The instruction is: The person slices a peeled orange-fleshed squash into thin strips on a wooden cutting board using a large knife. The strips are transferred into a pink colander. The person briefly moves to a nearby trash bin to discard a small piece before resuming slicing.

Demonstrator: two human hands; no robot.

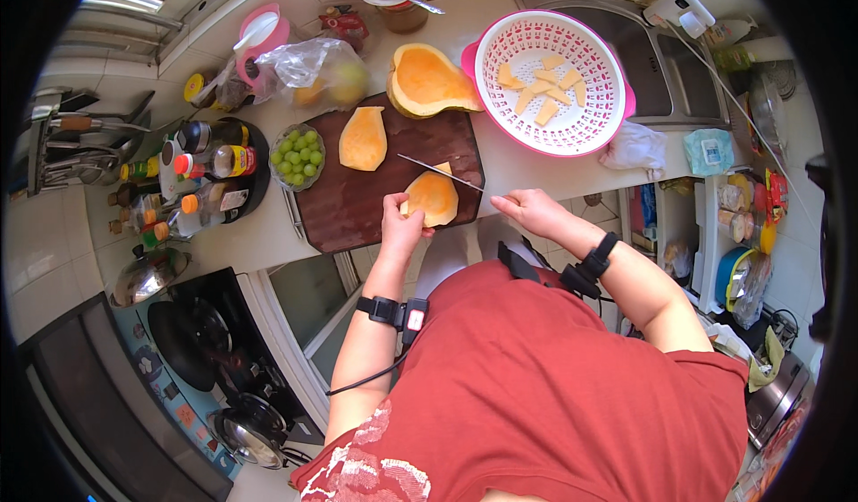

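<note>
A peeled orange piece of pumpkin [433, 202] lies at the near edge of the dark brown cutting board [322, 202]. My left hand [404, 225] is closed on its left side, fingers gripping the flesh. In my right hand [532, 213] is a knife, its thin blade [433, 168] crossing the far end of this piece. Further left on the board rests another flat pumpkin piece [362, 140]. At the board's far edge sits a hollowed pumpkin section [433, 80] with its rind on. Several thin slices [545, 113] lie inside a pink-rimmed white colander [494, 64] at the back right.
A glass bowl of green grapes [297, 157] stands by the board's left edge, near bottles [214, 162] on a dark tray. Behind are a plastic bag of fruit [326, 77] and a jar with a spoon [402, 6]. The steel sink [657, 64] lies beyond the colander.
</note>
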